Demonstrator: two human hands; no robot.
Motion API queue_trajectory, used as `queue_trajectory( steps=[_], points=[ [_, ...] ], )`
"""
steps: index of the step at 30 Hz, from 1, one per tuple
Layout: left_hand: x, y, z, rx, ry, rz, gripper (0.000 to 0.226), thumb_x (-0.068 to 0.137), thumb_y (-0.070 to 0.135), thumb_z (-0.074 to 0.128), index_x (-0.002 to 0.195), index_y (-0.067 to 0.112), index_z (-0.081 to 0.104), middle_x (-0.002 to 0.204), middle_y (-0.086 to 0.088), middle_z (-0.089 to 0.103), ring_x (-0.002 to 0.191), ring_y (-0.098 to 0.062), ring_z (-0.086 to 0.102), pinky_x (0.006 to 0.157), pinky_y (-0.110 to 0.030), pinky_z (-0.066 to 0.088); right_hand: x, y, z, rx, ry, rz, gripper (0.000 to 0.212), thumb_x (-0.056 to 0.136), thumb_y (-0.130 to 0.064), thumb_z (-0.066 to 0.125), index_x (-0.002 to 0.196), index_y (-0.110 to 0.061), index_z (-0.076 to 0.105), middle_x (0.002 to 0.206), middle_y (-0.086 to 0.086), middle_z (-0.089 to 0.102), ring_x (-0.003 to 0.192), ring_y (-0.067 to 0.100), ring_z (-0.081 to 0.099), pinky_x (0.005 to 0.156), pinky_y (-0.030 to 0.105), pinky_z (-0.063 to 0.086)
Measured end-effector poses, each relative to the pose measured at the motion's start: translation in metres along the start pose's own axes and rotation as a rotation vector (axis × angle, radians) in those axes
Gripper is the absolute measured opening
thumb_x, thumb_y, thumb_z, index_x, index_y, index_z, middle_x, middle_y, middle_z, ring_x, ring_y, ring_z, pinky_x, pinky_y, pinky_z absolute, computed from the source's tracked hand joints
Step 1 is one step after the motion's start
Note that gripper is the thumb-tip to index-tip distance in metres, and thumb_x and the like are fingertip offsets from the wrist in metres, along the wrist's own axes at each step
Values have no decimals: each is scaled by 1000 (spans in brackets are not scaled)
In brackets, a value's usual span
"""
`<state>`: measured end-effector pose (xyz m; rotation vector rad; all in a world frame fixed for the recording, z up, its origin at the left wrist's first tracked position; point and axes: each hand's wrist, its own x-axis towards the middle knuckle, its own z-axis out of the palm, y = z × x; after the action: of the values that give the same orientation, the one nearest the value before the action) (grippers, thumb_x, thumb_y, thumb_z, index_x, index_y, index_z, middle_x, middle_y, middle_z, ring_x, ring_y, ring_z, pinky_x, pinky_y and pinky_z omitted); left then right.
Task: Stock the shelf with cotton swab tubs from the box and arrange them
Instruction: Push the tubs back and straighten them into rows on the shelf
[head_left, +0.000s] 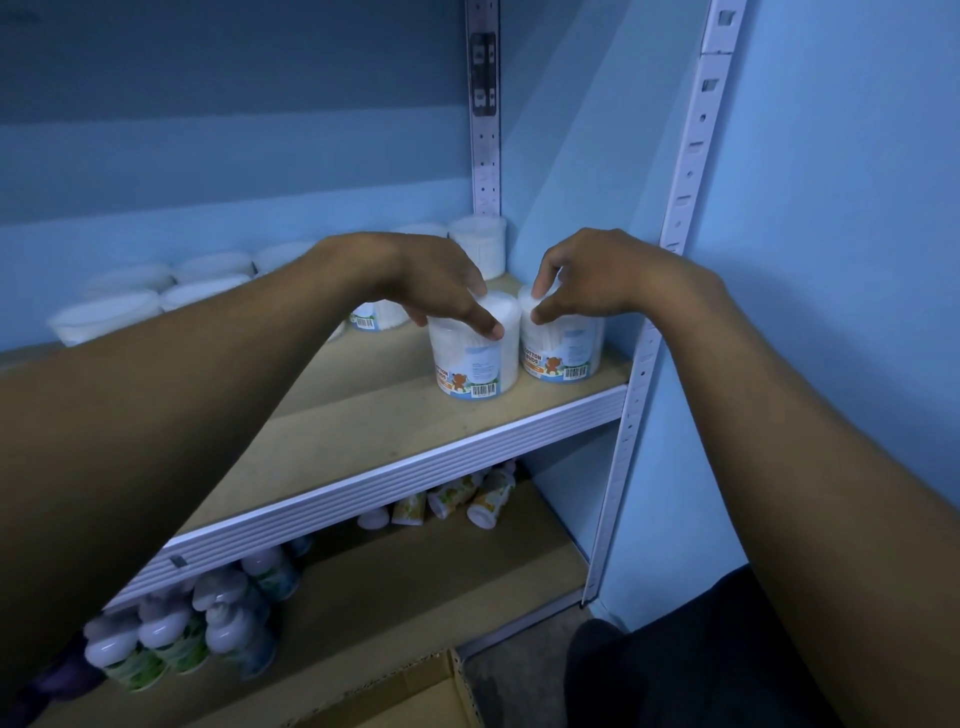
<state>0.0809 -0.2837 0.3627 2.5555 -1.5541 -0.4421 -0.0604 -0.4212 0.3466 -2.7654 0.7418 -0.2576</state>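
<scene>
Setting two cotton swab tubs down w/ both hands near the shelf's (363, 415) front right corner: left hand (431, 280) grips the left tub (475, 358), right hand (587, 283) pinches the right tub (563, 348), tubs touching. More tubs (135, 296) line the back edge; front mostly bare, so approx. half stocked.

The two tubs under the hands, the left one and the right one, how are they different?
The left tub stands nearer the shelf's front edge; the right tub sits further back, by the corner post. The left tub's bear picture faces out more fully, while the right tub's bear is partly hidden behind the left tub. The left hand holds the left tub's top, the right hand the right tub's. Both are upright, clear, full of white swabs.
</scene>
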Motion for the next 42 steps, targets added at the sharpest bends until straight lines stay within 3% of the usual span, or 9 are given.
queue_trajectory(
  steps=[12,16,18,22,27,30,32,36,42],
  points=[
    [-6,6,2,121,38,-60,77,67,76,68,122,22,61,122,2,62,82,-21,73,92,-41,54,-5,-5,-7,-5,-92,-1,23,83,-24,74,106,-24,70,122,-6,60,112,18,57,86,32,48],
    [-9,0,3,88,48,-32,90,69,77,66,143,31,43,148,8,45,127,-19,53,106,-34,40,-6,-4,-9,-2,-92,20,35,84,-37,77,116,-32,66,134,-5,53,119,17,52,89,32,43],
    [-10,-1,2,28,35,-15,89,75,67,69,148,27,38,152,9,39,136,-17,41,102,-29,37,-5,-4,-7,-4,-70,37,41,80,-48,78,117,-34,65,132,-6,52,117,17,52,85,31,40],
    [-8,0,2,-51,-17,2,80,76,53,77,143,20,49,142,5,49,119,-20,56,91,-29,53,-4,-7,-7,-13,-73,34,38,81,-46,79,114,-32,68,119,-8,50,107,15,49,83,31,41],
    [-7,4,4,-61,-18,-36,93,68,63,77,144,18,48,137,3,51,94,-19,66,76,-27,58,-6,-9,-10,-31,-145,47,36,82,-32,77,115,-31,64,126,-5,54,110,20,54,95,37,50],
    [-7,9,7,8,0,-61,91,68,71,71,138,16,53,131,-1,55,83,-18,67,81,-33,59,-9,-9,-12,-25,-199,53,40,83,-25,75,120,-31,61,136,-1,53,115,24,54,101,43,50],
    [-7,9,7,37,-1,-90,98,65,77,67,141,18,49,133,0,53,89,-20,67,84,-33,58,-11,-6,-14,1,-225,45,46,84,-23,75,126,-33,58,142,-2,50,120,23,51,105,41,46],
    [-6,5,5,-43,-10,-50,104,68,73,71,153,26,32,153,5,38,127,-22,51,95,-32,50,-10,-3,-14,4,-204,42,59,80,-42,79,133,-41,54,145,-3,47,126,22,49,105,37,43],
    [-8,9,4,-70,-28,-16,84,74,56,78,145,24,46,143,6,46,117,-22,55,87,-30,55,-4,-2,-12,-21,-183,21,50,79,-45,80,125,-44,61,135,-6,51,119,21,52,99,36,46]
  ],
)
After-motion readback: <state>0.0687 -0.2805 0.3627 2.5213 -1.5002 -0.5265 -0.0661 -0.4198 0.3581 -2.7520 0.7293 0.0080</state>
